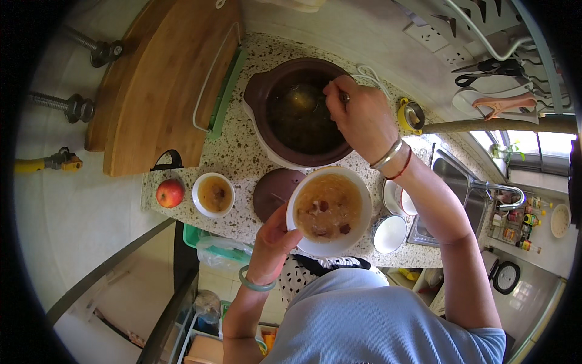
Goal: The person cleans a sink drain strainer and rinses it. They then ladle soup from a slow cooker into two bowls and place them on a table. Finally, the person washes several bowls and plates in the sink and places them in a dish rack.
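My left hand [271, 247] grips a white bowl [367, 209] by its left side, the thumb over the rim. Amber soup with several reddish-brown pieces fills the bowl, held close to me above the counter. Beyond it stands a brown crock pot [257, 94] with dark broth inside. My right hand [365, 118] is closed around the handle of a ladle [303, 101] over the pot's right side. The ladle's head shows as a bright patch in the broth; much of the handle is hidden by my fingers. Partly behind the bowl lies a brown lid [267, 197].
To the left sit a smaller soup bowl [197, 195], a red apple [170, 193] and upright wooden cutting boards [163, 91]. White bowls [390, 235] stand at right beside the sink [445, 167]. A yellow cup [402, 115] is near the wall, below hanging scissors [494, 68].
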### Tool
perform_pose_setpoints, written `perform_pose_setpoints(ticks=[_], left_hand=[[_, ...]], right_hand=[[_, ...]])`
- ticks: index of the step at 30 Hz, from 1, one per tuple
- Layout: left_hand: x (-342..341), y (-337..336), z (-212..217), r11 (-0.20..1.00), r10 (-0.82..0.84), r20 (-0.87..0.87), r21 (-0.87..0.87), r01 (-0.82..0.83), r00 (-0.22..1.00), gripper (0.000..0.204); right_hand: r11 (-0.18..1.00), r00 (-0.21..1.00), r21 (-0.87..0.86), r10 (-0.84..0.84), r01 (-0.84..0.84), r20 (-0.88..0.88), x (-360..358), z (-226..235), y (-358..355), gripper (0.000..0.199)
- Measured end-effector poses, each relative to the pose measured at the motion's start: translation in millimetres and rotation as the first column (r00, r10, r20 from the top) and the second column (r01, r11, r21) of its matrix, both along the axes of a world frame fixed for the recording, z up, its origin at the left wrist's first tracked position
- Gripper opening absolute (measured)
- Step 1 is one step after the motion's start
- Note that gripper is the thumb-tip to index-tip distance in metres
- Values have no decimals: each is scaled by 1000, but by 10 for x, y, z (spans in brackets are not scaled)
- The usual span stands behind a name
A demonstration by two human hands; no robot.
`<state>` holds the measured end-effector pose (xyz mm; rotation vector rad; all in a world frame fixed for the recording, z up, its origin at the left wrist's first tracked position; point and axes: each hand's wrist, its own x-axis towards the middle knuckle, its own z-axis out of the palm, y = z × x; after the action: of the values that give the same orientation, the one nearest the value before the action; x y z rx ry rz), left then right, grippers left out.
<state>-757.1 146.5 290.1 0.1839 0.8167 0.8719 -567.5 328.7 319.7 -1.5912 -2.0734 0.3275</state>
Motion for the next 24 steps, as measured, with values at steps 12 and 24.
perform_pose_setpoints(ticks=[12,24], left_hand=[[-47,-30,35,1000,6,-15,16,-6,1000,62],[-40,-18,84,1000,11,-33,22,-10,999,60]], right_hand=[[827,849,-559,-339,63,-405,52,130,120,25],[852,773,-522,-361,45,-521,384,108,40,26]])
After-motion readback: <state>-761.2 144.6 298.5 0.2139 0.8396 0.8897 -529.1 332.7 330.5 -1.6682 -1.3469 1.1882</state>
